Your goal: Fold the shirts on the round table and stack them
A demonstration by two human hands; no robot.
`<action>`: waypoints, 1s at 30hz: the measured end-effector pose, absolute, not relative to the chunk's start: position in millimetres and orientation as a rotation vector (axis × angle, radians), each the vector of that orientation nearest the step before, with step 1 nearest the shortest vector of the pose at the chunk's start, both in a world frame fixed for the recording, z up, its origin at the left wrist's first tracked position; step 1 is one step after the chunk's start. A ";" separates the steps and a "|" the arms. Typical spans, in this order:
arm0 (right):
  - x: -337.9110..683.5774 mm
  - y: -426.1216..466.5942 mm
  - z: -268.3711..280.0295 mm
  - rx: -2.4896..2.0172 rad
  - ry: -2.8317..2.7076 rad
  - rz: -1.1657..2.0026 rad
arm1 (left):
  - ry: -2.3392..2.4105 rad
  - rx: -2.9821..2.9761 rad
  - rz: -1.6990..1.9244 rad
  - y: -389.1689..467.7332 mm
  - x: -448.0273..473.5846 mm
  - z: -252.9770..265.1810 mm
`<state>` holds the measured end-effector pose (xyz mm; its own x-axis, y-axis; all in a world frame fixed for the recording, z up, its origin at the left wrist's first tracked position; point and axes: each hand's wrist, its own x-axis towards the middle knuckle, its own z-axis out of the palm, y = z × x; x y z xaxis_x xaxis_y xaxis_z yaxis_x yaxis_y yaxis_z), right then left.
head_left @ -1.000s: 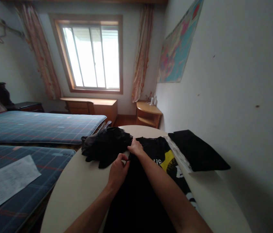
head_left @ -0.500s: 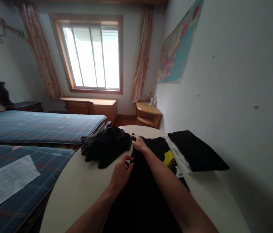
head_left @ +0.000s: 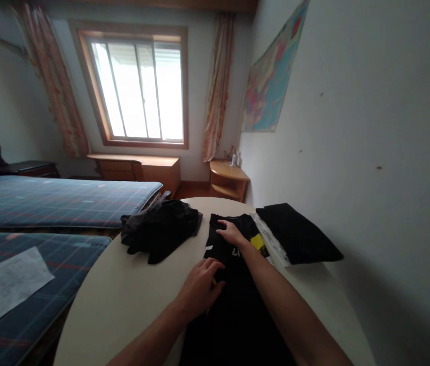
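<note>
Where the right grip is, clothing lies beneath.

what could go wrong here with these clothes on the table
The crumpled dark clothing sits at the left edge of the round table, so a knock might send it off. The folded black cloth lies close beside the printed black shirt, so tugging the shirt could disturb it. The left hand and right hand are both over the shirt, so uneven pulling might leave it creased.
</note>
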<state>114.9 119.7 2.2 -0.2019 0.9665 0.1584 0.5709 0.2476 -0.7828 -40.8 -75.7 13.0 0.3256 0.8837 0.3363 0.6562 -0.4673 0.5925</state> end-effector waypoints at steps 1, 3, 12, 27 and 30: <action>115.5 117.6 1.0 -1.399 -1.871 0.778 | 1.469 2.277 0.846 -77.3 -39.5 16.2; 116.0 113.8 0.2 -1.403 -1.874 0.778 | 1.638 2.314 0.706 -80.4 -36.4 22.2; 113.7 99.3 13.8 -1.365 -1.975 0.726 | 1.654 2.153 0.734 -81.9 -30.2 24.8; 140.8 37.3 14.2 -1.662 -2.220 0.347 | 1.382 2.428 0.528 -82.1 -37.2 1.7; 140.3 24.1 5.6 -1.836 -2.298 0.363 | 1.381 2.463 0.466 -84.0 -36.4 2.2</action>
<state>140.3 24.1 5.6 -0.2231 0.9747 -0.0137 0.9314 0.2090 -0.2981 -36.4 -84.0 2.2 0.4913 0.8594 0.1416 0.7696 -0.5045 0.3915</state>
